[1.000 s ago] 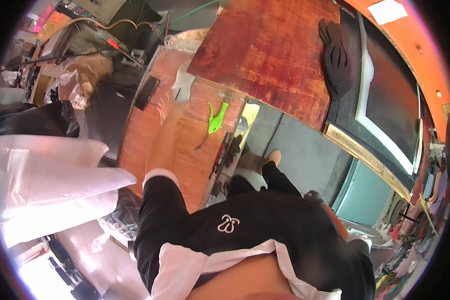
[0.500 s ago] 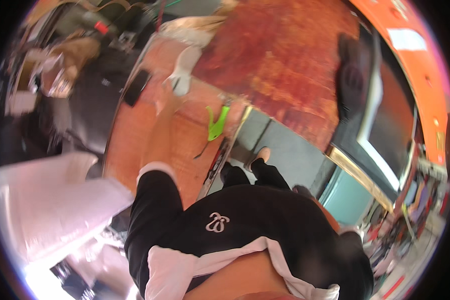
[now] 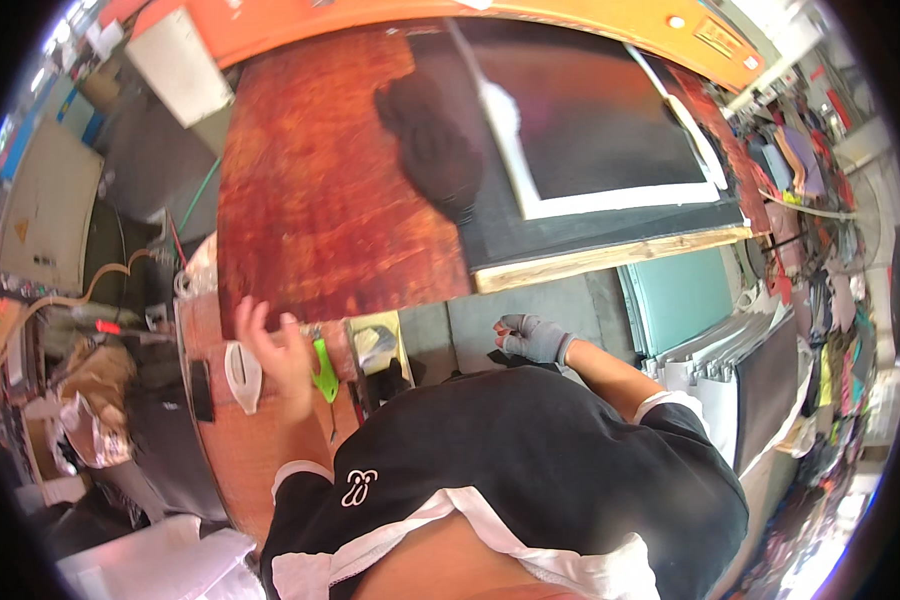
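Note:
My left hand [image 3: 278,352] is bare and open, its fingers spread, beside the near left corner of the red-brown board [image 3: 310,190]. It appears to hold nothing. Just left of it, a white oval piece with a slot [image 3: 242,377] lies on the orange-brown side table [image 3: 255,470]. A bright green air blow gun [image 3: 324,372] rests to the right of that hand. My right hand [image 3: 535,338], in a grey fingerless glove, hovers in front of my body with curled fingers and nothing visible in them.
Dark gloves [image 3: 435,155] lie on the board, next to a black sheet with a white frame shape [image 3: 610,205]. An orange machine beam [image 3: 530,12] spans the far side. A black phone-like slab [image 3: 202,390] sits on the side table; pale green panels [image 3: 680,300] stand at right.
My view has swung right toward the board. The left hand, earlier at the white oval piece, is now raised clear of it with fingers spread. My gloved right hand has come into fuller view.

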Tool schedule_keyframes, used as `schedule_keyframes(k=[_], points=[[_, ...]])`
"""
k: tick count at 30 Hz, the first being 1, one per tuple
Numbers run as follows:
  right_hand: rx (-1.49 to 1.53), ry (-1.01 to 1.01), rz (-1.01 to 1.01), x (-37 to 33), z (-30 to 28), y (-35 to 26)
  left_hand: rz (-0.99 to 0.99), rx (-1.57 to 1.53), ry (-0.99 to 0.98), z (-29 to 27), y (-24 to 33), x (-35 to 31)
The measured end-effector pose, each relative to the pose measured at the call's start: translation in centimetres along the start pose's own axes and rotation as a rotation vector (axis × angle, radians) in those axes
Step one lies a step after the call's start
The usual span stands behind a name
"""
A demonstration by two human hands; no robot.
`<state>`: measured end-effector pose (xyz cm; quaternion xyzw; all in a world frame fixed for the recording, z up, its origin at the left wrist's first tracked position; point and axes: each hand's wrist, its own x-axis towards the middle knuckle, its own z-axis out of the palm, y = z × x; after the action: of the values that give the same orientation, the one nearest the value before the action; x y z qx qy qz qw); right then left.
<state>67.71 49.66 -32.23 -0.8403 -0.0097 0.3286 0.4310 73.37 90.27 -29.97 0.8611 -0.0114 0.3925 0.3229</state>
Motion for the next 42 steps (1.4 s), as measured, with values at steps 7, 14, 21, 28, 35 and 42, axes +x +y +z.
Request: schedule_keyframes(k=[7, 14, 21, 28, 35, 42], points=[[0.462, 0.225, -0.279, -6.6, -14.6, 3.8, 0.205, -0.353, -0.463, 16.5, 19.3, 2.3], [0.451, 0.572, -0.155, -11.4, -26.2, 12.9, 0.42, -0.163, -0.709, 28.9, 33.5, 1.7], [0.089, 0.757, -0.22, -11.5, -30.1, 16.0, 0.401, 0.235, -0.934, 36.0, 37.3, 0.9], [0.041, 0.911, -0.251, -11.0, -28.9, 16.8, 0.423, 0.198, -0.902, 36.6, 36.9, 0.6], [0.332, 1.029, -0.249, -11.2, -37.1, 19.4, 0.388, 0.179, -0.922, 36.5, 36.9, 0.6], [-0.527, 1.108, 0.141, -8.6, -55.7, 23.8, 0.374, 0.159, -0.89, 35.9, 37.3, 0.7]])
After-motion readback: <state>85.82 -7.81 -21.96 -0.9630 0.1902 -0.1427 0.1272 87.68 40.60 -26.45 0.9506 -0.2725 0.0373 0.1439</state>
